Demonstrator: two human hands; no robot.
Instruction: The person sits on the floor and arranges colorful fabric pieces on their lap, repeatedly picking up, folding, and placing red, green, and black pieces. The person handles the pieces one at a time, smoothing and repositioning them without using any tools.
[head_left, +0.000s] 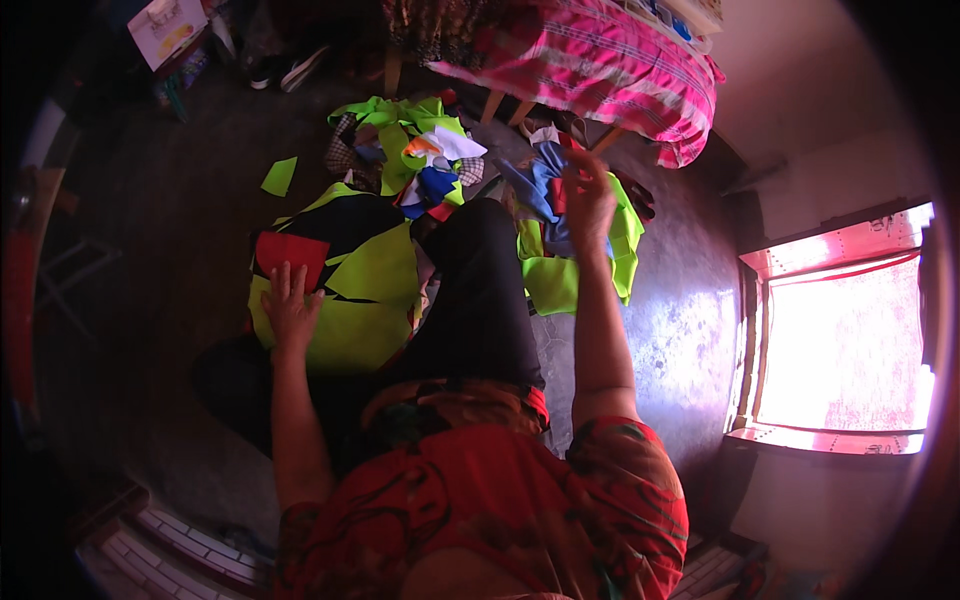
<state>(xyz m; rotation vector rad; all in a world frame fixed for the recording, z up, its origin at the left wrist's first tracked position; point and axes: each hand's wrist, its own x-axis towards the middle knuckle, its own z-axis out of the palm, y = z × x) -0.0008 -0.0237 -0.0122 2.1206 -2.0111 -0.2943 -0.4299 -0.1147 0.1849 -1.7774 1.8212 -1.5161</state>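
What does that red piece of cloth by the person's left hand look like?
The red piece is a small, flat, roughly rectangular scrap that looks like thin fabric, plain and unprinted. It lies spread on black and neon yellow-green cloth on the floor, one corner tilted upward. The left hand rests palm down just below it, fingertips reaching its lower edge.

Two hands (290,305), one red fabric piece (290,255), one pink striped cloth (600,65)

Left hand (290,305) lies flat, right hand (588,195) reaches forward, fingers curled
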